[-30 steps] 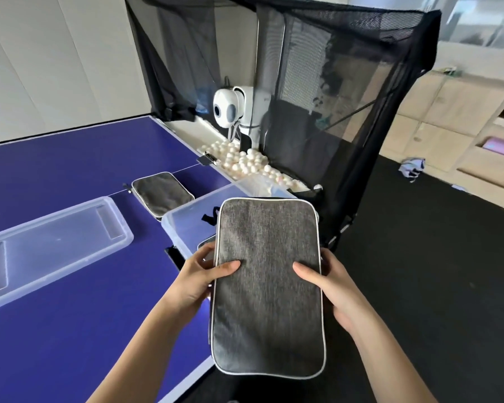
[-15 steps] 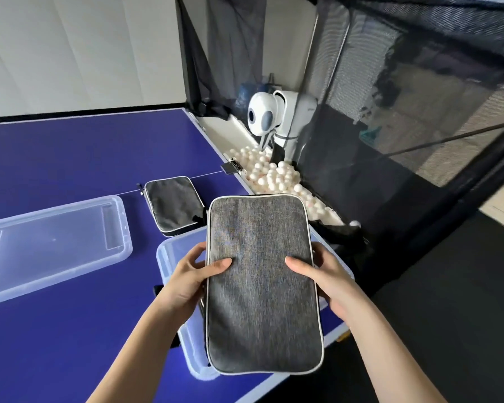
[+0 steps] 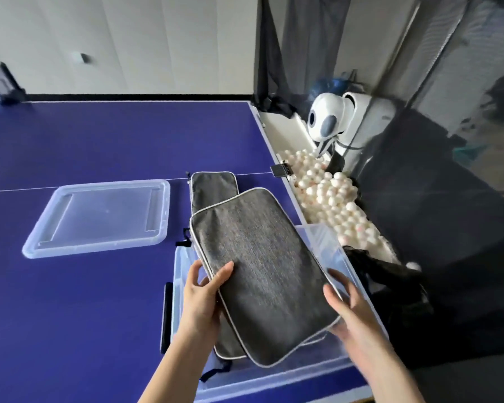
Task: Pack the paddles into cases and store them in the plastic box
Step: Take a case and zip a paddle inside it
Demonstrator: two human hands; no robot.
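Both hands — left hand (image 3: 200, 298) and right hand (image 3: 351, 311) — are clamping the grey fabric paddle case (image 3: 262, 274) by its edges, tilting it toward 11 o'clock over the clear plastic box (image 3: 274, 376) — likely angling it to fit inside.

Case (image 3: 262, 269): grey woven cloth, matt, pale piped edge. Plastic box (image 3: 358, 289) and lid (image 3: 99, 216): clear, glossy plastic. Table (image 3: 70, 315): smooth, matt blue. Net (image 3: 448, 82): black mesh.

A grey case (image 3: 262, 274) with pale piping tilts over the clear plastic box (image 3: 358, 283); a second grey case (image 3: 211, 189) lies flat behind.
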